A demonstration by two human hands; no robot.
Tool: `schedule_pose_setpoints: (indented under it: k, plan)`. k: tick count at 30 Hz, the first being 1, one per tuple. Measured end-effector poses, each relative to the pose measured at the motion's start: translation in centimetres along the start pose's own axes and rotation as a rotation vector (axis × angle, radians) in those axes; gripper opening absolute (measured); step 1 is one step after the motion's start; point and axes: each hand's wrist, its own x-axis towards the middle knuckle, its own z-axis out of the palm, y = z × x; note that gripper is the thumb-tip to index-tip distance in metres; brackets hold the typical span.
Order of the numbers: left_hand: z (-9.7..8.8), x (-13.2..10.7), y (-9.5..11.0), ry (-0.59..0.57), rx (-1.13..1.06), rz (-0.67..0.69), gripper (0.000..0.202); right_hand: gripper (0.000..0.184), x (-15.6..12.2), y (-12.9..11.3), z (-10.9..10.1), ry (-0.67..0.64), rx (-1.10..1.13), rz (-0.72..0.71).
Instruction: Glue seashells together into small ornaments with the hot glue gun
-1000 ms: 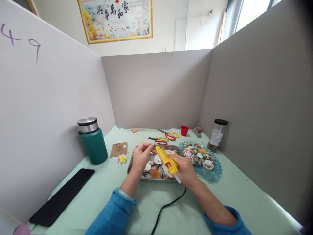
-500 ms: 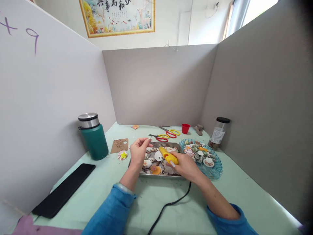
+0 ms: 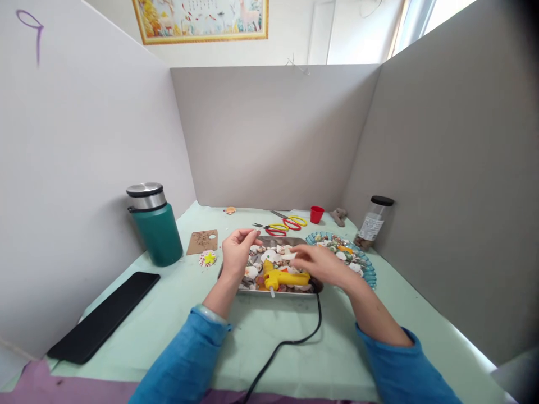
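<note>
A metal tray (image 3: pixel 229 280) full of seashells lies on the green table top. Across the shells at its near edge lies a yellow glue gun (image 3: pixel 286 278), with nothing holding it. My right hand (image 3: pixel 324 262) hovers just above and behind the gun. Its fingers are stretched left, with the tips at a white shell (image 3: pixel 288 255) in the tray. Over the tray's left end my left hand (image 3: pixel 236 253) is raised. Its thumb and fingers are pinched on something too small to make out.
A blue glass plate (image 3: pixel 369 273) of shells lies right of the tray, a jar (image 3: pixel 373 223) behind it. Scissors (image 3: pixel 290 224) and a red cup (image 3: pixel 316 214) sit at the back. At left are a green flask (image 3: pixel 155 225), a brown card (image 3: pixel 202 241), a star-decorated shell (image 3: pixel 208 258) and a black slab (image 3: pixel 103 317). The gun's cable (image 3: pixel 290 342) runs toward me.
My right hand has laid the glue gun down on the tray and let go, then moved up over the shells. My left hand stays pinched and raised. The camera has tilted down.
</note>
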Motion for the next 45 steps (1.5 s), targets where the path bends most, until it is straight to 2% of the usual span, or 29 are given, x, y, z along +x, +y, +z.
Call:
schedule_pose_setpoints:
  k: [1, 3, 7, 9, 12, 16, 18, 20, 21, 25, 28, 32, 35, 40, 45]
  plan:
    - [0.1, -0.1, 0.1, -0.008, 0.000, -0.004, 0.026, 0.031, 0.2, 0.4, -0.5, 0.061, -0.034, 0.018]
    - [0.2, -0.2, 0.2, -0.022, 0.005, -0.014, 0.025, 0.023, 0.6, 0.9, -1.0, 0.093, -0.132, 0.042]
    - [0.3, -0.4, 0.3, -0.064, 0.018, -0.018, 0.023, 0.019, 1.8, 1.0, -0.2, -0.027, -0.332, 0.081]
    - [0.3, -0.5, 0.3, -0.075, 0.024, -0.019, 0.022, 0.021, 2.6, 0.8, 0.5, -0.029, -0.395, 0.112]
    - [0.3, -0.5, 0.2, -0.083, 0.031, -0.036, 0.023, 0.023, 3.9, 0.6, 1.3, -0.013, -0.410, 0.126]
    - [0.3, -0.5, 0.1, -0.092, 0.035, -0.045, 0.024, 0.012, 5.0, 0.9, 1.9, -0.021, -0.358, 0.115]
    - [0.4, -0.6, 0.1, -0.095, 0.054, -0.048, 0.023, 0.016, 5.0, 1.1, 1.9, 0.002, -0.324, 0.100]
    - [0.5, -0.6, 0.2, -0.103, 0.067, -0.055, 0.023, 0.022, 4.7, 1.4, 1.8, 0.029, -0.208, 0.089]
    - [0.5, -0.7, 0.2, -0.107, 0.071, -0.058, 0.022, 0.024, 4.4, 1.5, 1.8, 0.039, -0.076, 0.094]
    - [0.6, -0.8, 0.2, -0.110, 0.093, -0.066, 0.023, 0.023, 3.4, 1.4, 1.8, 0.087, 0.762, 0.132]
    - [0.6, -0.8, 0.0, -0.118, 0.087, -0.054, 0.023, 0.029, 2.9, 0.8, 1.9, 0.112, 1.101, 0.123]
    - [0.6, -0.8, -0.2, -0.137, 0.082, -0.038, 0.023, 0.030, 2.4, -0.3, 2.2, 0.106, 1.271, 0.091]
    - [0.7, -0.9, 0.0, -0.127, 0.068, -0.048, 0.022, 0.027, 2.3, -1.1, 2.7, 0.156, 1.333, 0.070]
    - [0.9, -1.1, 0.3, -0.123, 0.051, -0.046, 0.021, 0.029, 2.2, -2.1, 3.3, 0.194, 1.439, 0.126]
    - [1.0, -1.3, 0.4, -0.152, 0.029, -0.043, 0.020, 0.029, 2.2, -2.6, 3.7, 0.202, 1.431, 0.145]
